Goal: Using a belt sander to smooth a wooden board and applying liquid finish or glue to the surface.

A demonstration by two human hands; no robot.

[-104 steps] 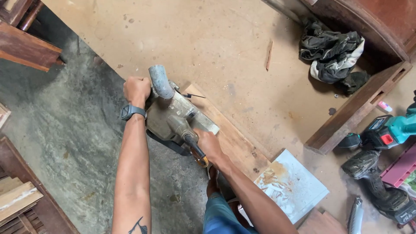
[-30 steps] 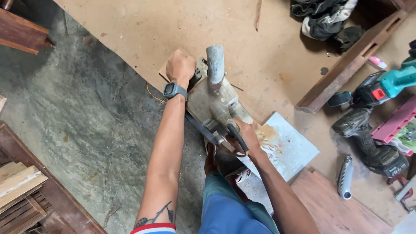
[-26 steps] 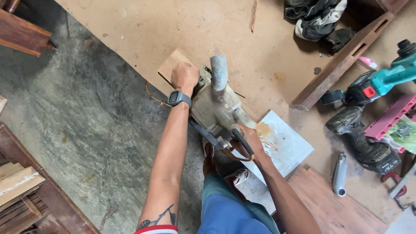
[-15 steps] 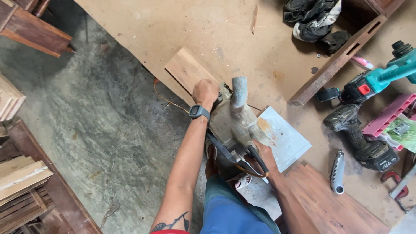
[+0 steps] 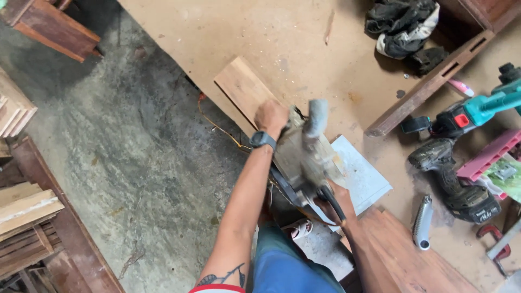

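A grey, dust-coated belt sander with a curved dust spout rests on a light wooden plank that lies on the floor board. My left hand is closed around the sander's front knob; a dark watch sits on that wrist. My right hand grips the black rear handle. The sander covers the plank's near end, and the far end shows bare. An orange cord trails left from the tool.
A white sheet lies beside the sander. Cordless power tools, a folding knife and a pink tray are at right. A dark wood beam and rags lie behind. Stacked timber stands at left.
The sander has slid back along the plank toward me, both hands staying on it. More of the plank's far end is uncovered than a second ago.
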